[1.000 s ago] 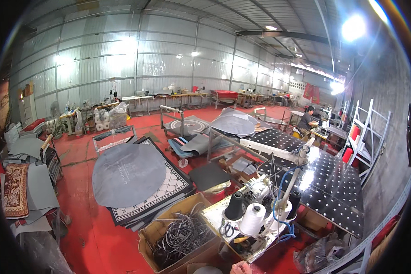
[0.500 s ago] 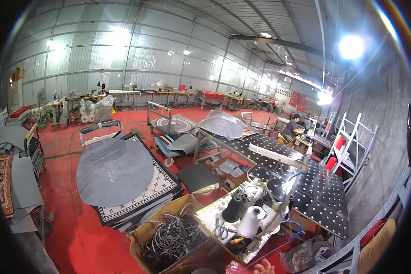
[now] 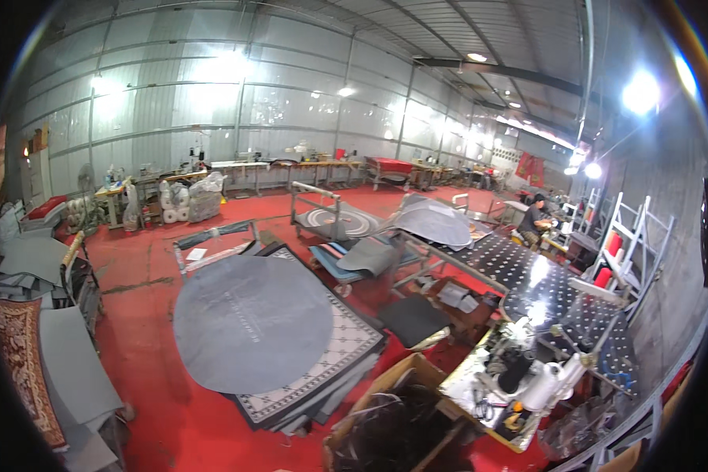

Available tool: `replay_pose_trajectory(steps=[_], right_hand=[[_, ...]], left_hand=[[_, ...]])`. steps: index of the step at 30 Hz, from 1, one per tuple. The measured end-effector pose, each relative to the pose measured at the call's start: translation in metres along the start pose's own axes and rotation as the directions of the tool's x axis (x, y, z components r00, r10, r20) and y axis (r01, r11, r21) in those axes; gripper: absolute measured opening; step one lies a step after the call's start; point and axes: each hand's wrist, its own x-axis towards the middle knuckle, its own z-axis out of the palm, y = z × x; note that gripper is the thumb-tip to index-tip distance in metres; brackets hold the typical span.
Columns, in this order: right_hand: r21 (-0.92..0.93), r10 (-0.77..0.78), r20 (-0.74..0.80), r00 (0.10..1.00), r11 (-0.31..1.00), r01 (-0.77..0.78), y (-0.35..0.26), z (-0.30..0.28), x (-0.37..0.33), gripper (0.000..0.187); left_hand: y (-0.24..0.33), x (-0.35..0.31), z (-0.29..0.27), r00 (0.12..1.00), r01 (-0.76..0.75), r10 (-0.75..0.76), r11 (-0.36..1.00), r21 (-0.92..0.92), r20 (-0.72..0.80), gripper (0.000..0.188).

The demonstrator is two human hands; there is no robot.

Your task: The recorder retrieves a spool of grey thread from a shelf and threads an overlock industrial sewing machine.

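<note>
Neither of my hands shows at this moment. Nearest to me, a sewing machine table (image 3: 466, 384) carries a white thread cone (image 3: 541, 387) and a black thread cone (image 3: 514, 373). Beside it, at the lower edge, stands an open cardboard box (image 3: 346, 431) full of dark strips (image 3: 405, 433). Left of the box, a large round grey mat (image 3: 252, 326) lies face down over a stack of rectangular mats, whose top one (image 3: 354, 334) has a black and white tile pattern.
A black table with white dots (image 3: 488, 259) stretches away at right, with grey mats (image 3: 433, 220) at its far end. Far right, a person (image 3: 533, 220) sits at work near a white rack (image 3: 633, 236). Rolled-edge carts and a patterned rug (image 3: 27, 362) stand left.
The view has swung left and down, so the mat stack and machine table sit farther right and larger. The hand that showed at the lower edge has gone out of view.
</note>
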Motion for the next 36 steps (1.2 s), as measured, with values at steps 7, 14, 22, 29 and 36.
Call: replay_pose_trajectory(steps=[7,14,22,29,36], right_hand=[[-0.411,0.287,0.092,0.954,0.883,-0.226,0.016,0.164,0.072,0.043],[-0.403,0.184,0.314,0.932,0.914,-0.045,-0.007,0.401,0.184,0.036],[-0.639,0.109,0.479,0.871,0.724,0.26,-0.117,0.775,0.228,0.032],[-0.673,0.088,0.577,0.812,0.614,0.412,-0.141,1.076,0.246,0.03],[-0.715,0.115,0.565,0.817,0.563,0.415,-0.156,1.289,0.224,0.027]], left_hand=[[-0.106,0.0,-0.132,0.981,0.159,-0.165,0.985,-0.06,-0.107,0.05],[-0.306,-0.057,-0.285,0.791,0.431,-0.453,0.89,-0.152,-0.411,0.04],[-0.45,-0.216,-0.355,0.307,0.812,-0.8,0.503,-0.296,-0.515,0.038],[-0.573,-0.207,-0.514,0.24,0.802,-0.828,0.464,-0.378,-0.507,0.038],[-0.709,-0.125,-0.773,0.479,0.729,-0.636,0.672,-0.129,-0.605,0.037]])
